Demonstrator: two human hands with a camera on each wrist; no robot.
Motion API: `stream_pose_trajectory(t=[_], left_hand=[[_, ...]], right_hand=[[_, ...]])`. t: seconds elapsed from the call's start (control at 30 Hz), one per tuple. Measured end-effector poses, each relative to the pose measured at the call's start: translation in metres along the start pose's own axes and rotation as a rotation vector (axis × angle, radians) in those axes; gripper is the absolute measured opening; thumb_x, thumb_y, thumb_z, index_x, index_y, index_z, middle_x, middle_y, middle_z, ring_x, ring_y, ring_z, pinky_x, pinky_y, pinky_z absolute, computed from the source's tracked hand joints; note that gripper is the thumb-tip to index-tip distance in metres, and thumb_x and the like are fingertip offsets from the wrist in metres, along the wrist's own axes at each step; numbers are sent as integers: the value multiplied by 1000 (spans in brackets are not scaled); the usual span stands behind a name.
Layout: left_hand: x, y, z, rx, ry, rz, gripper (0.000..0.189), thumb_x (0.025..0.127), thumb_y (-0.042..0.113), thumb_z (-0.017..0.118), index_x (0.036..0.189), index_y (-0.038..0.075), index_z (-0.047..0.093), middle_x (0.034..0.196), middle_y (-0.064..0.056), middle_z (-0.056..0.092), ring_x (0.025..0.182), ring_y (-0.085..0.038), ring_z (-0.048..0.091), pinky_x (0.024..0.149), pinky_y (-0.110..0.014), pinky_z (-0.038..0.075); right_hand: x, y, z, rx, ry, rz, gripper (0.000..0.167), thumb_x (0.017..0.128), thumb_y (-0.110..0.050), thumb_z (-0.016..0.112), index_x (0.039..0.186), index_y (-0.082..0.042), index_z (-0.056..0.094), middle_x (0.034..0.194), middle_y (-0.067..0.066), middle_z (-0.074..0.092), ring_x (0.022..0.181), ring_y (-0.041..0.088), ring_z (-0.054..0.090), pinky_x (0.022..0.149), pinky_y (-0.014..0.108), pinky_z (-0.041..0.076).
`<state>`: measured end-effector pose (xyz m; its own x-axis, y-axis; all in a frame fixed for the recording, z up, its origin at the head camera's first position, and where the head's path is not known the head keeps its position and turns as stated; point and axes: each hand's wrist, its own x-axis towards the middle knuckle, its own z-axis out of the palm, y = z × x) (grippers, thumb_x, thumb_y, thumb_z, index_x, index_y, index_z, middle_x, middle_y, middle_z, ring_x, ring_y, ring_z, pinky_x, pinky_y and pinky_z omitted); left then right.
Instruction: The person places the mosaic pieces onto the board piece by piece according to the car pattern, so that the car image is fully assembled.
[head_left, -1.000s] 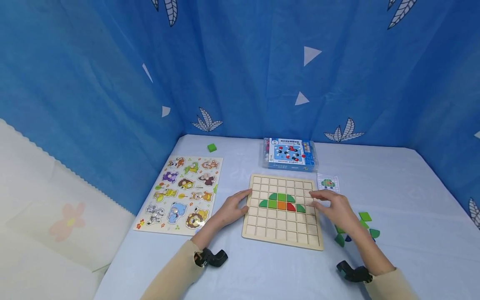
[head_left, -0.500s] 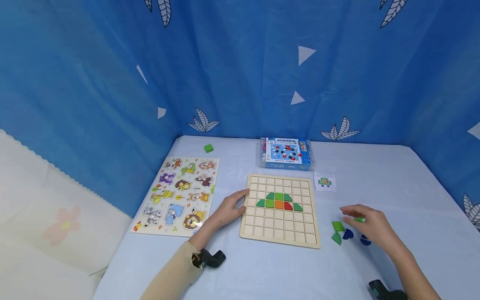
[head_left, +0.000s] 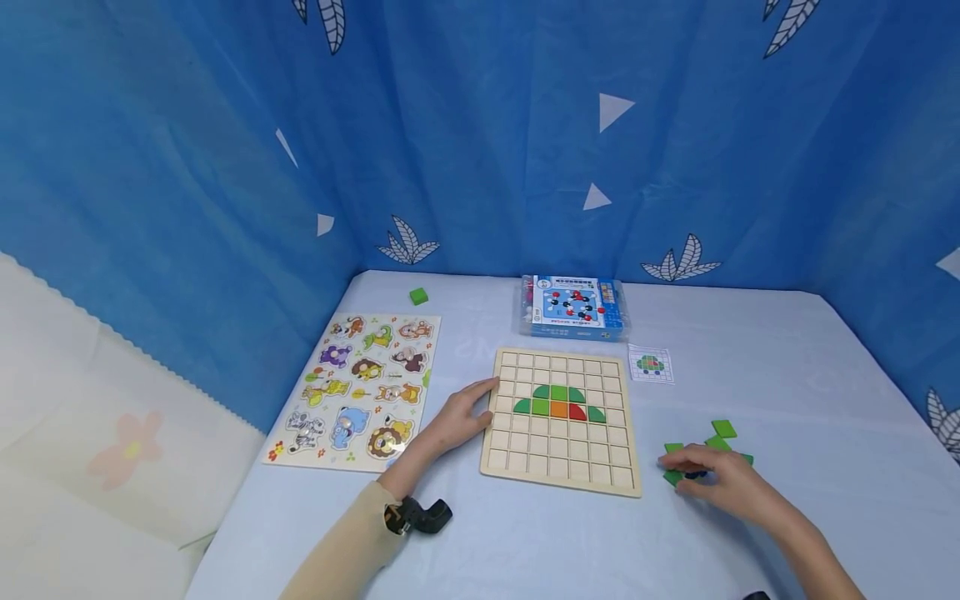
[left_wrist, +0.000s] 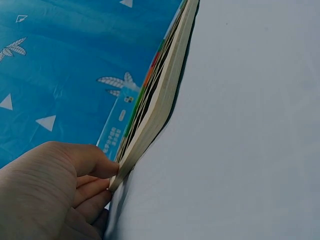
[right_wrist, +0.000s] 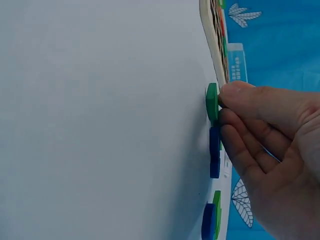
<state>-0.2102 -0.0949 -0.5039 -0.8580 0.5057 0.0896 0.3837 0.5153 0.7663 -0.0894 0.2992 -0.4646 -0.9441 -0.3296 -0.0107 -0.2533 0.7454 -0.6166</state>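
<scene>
My left hand (head_left: pixel 455 419) rests against the left edge of a square wooden grid board (head_left: pixel 555 458), thumb and fingers touching its rim. Several green pieces, one orange and one red piece lie in the board's cells as a car-like shape. My right hand (head_left: pixel 723 479) is low over loose pieces right of the board, thumb and fingertips spread around a green quarter-circle piece (head_left: pixel 672 477). In the right wrist view, the thumb tip is right at that green piece (right_wrist: pixel 212 104), with a dark blue piece (right_wrist: pixel 214 152) beside the fingers.
Green squares (head_left: pixel 723 428) lie beyond the right hand. A small pattern card (head_left: pixel 651 364) lies off the board's upper right corner. A boxed molecule set (head_left: pixel 573 308) stands behind. An animal puzzle board (head_left: pixel 352 392) lies at left, a lone green block (head_left: pixel 418 296) above it.
My right hand has left the board's right edge, moved right over the loose pieces, then come down and left to the green quarter-circle. The left hand has kept its place on the board.
</scene>
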Motion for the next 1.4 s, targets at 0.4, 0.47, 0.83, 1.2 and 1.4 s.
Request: stream_pose_trajectory(t=[0.4,0.47,0.83,1.2,1.4], left_hand=[[-1,0,1,-2,5,-3,58,88,3,58,142,1,39,144,-14,41,134,-26,34,111,-36,28],[0,0,1,-6,2,-7,58,88,3,58,142,1,39,144,-14,40,134,-25,33,111,-35,28],[0,0,1,6,-11,-22,58,88,5,59,143,3,39,145,-12,40,135,-24,33,111,-34,27],[-1,1,-2,10,0,2,58,88,5,59,143,1,39,144,-14,40,134,-26,34,111,-35,28],[0,-1,0,-3,-7,2,58,88,5,59,143,1,39,145,-14,39,134,-25,33,111,-35,28]], right_hand=[[25,3,6,-40,87,37,31,76,2,73,105,-9,70,100,0,67,89,18,63,73,29,55],[32,4,6,-48,107,38,31,76,3,73,105,-7,70,101,2,67,90,20,63,73,32,55],[50,9,7,-118,196,24,29,79,5,68,107,-3,69,104,11,67,94,30,63,78,46,54],[47,10,7,-149,219,45,27,77,0,74,103,-2,70,100,11,67,90,29,63,76,45,55],[47,10,9,-170,248,63,29,79,-5,74,107,1,68,99,13,66,87,30,64,73,44,55]])
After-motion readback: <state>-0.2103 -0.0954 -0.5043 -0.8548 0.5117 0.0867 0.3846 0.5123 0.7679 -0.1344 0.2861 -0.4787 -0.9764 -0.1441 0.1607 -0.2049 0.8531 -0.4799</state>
